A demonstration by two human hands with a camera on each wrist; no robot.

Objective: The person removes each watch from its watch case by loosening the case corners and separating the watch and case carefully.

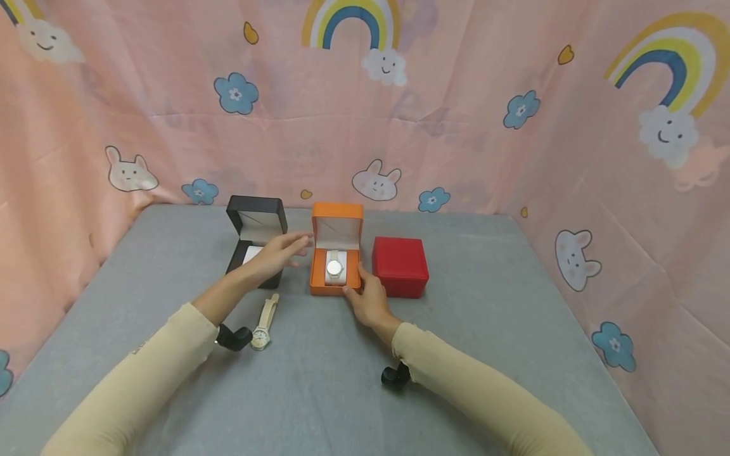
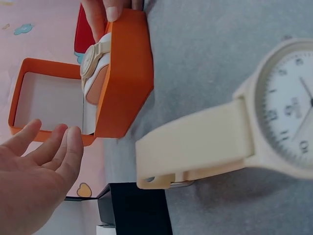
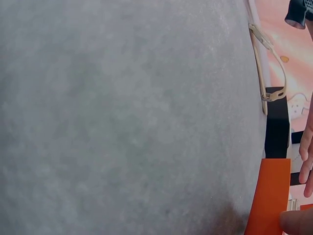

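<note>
- While the right hand (image 1: 372, 301) grips the near right corner of the orange box (image 1: 326, 291), thumb on the front wall, other fingers over the rim, the left hand (image 1: 278, 254) hovers by the raised lid (image 1: 338, 211), fingers extended and grasping nothing; whether they touch the lid, cannot tell.
- Cream watch (image 1: 334, 268) sits on the white cushion (image 2: 98, 71) inside the orange box, dial up.
- Second watch (image 1: 262, 326) lies loose on the worktop (image 1: 485, 316), nearer the person than the black box (image 1: 256, 205).
- Black box stands open, left of the orange one; its white pad (image 1: 251, 253) shows partly behind the left hand, so contents not fully visible.
- Red box (image 1: 400, 258) closed, just right of the orange one.
- Step in hand, as judged: cream watch looks seated; orange box seems ready for closing.
- Next move would call for the left fingers to take the lid and swing it forward, the right hand bracing the base, then clearing the rim so no fingertip is caught.
- Second watch probably belongs to a later step; black box its likely place.
</note>
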